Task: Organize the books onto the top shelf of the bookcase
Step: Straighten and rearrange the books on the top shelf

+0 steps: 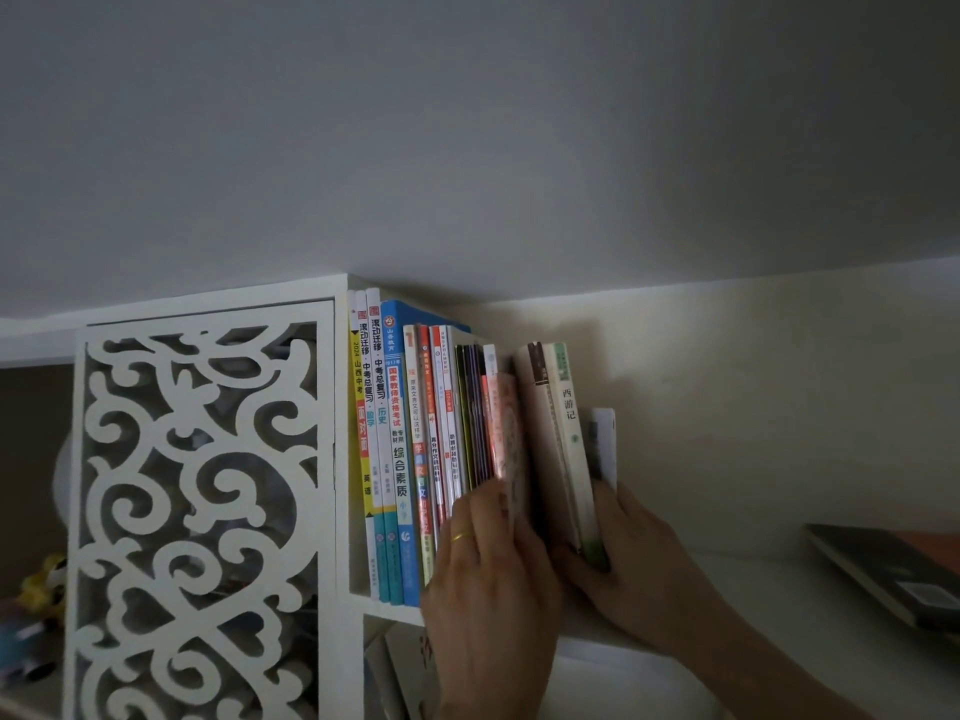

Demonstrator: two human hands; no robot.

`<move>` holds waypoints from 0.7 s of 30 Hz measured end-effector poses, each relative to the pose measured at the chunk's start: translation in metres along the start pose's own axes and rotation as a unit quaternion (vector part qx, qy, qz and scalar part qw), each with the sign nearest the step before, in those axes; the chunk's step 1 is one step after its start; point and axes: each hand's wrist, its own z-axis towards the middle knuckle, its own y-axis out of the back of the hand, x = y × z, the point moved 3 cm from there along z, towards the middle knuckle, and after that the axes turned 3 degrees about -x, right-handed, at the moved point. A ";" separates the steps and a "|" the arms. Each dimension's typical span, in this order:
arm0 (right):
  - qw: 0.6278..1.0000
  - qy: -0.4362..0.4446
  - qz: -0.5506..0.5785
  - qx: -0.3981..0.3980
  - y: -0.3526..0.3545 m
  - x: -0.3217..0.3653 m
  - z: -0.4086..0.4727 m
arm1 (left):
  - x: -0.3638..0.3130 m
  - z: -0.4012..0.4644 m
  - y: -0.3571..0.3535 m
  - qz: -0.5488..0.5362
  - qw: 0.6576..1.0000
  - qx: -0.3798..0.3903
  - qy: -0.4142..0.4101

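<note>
Two hands on upright books (415, 449), white top shelf (387, 610): left hand (488, 569) flat, right hand (628, 569) gripping cream book (571, 449).

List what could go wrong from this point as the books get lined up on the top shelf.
1. The cream books at the row's right end tilt, and only the right hand props them; letting go could tip them over.
2. A gap sits beside the pink book under the left hand; closing it could pinch fingers.
3. The small white book at the far end stands loosely and may fall.
</note>
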 end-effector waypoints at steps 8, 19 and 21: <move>0.996 -0.003 0.083 0.026 0.003 0.006 0.001 | -0.005 -0.012 0.075 -0.088 0.992 -0.061 0.064; 0.996 -0.044 0.083 -0.008 0.007 0.010 0.003 | -0.034 -0.003 0.069 -0.130 0.989 -0.064 0.021; 0.997 -0.064 0.002 -0.045 0.024 0.003 0.003 | -0.046 0.002 0.056 -0.132 0.988 -0.079 0.028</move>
